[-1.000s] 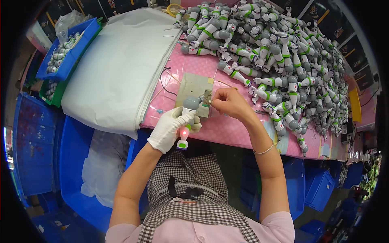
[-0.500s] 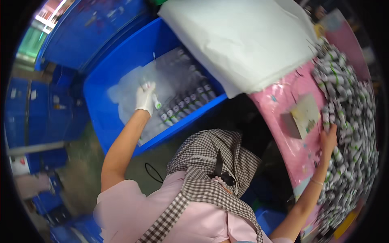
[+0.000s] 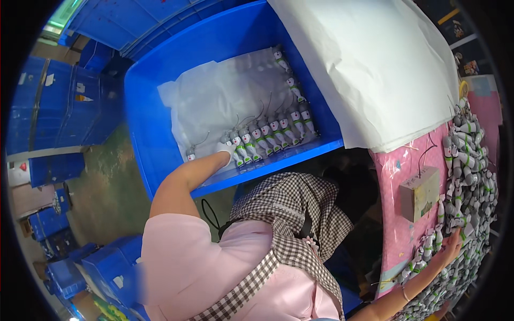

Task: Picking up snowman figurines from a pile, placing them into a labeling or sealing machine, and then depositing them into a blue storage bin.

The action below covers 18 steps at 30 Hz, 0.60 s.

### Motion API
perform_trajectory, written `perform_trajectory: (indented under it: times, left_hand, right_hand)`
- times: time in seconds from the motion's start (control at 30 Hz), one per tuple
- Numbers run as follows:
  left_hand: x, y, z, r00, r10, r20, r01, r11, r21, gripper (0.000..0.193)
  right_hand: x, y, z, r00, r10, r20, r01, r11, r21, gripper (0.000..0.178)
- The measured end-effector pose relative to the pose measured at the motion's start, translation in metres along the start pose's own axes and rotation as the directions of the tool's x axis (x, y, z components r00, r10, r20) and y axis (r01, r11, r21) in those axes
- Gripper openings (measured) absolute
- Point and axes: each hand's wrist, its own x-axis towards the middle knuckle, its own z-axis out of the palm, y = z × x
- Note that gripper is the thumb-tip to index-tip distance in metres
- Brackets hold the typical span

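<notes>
Inside the blue bin (image 3: 160, 176), my white-gloved left hand (image 3: 227, 152) is down at the left end of a row of small grey-headed, white-bodied figurines (image 3: 266, 137) with green bands and thin wires. A grey head shows just above the glove, and the fingers appear closed round that figurine, though they are mostly hidden. At the right, my bare right hand (image 3: 451, 249) reaches over a large heap of similar figurines (image 3: 471, 160). Its fingers are stretched out, with the tips touching figurines at the heap's near side.
A whitish liner sheet (image 3: 209, 96) lies in the bin under the figurines. A big white sheet (image 3: 369, 64) covers the surface beside it. On the pink table cover (image 3: 399, 235) stands a small block-shaped box (image 3: 419, 195). Blue crates (image 3: 53, 107) are stacked at the left.
My left hand has come down from mid-bin, where it carried a figurine, to the row near the bin's front side. My right hand has moved nearer along the heap. The view has shifted.
</notes>
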Motion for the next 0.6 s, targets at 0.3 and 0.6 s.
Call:
perform_trajectory:
  times: [0.3,0.6]
  left_hand:
    - [0.010,-0.025,-0.043,0.969,0.147,0.198,-0.230,0.828,0.511,0.061]
    - [0.044,0.018,-0.170,0.776,0.582,-0.241,-0.372,0.732,0.571,0.050]
  right_hand:
    - [-0.061,-0.046,0.129,0.932,-0.040,0.360,-0.113,0.913,0.393,0.040]
    - [-0.068,-0.012,0.135,0.935,-0.038,0.354,-0.054,0.968,0.246,0.029]
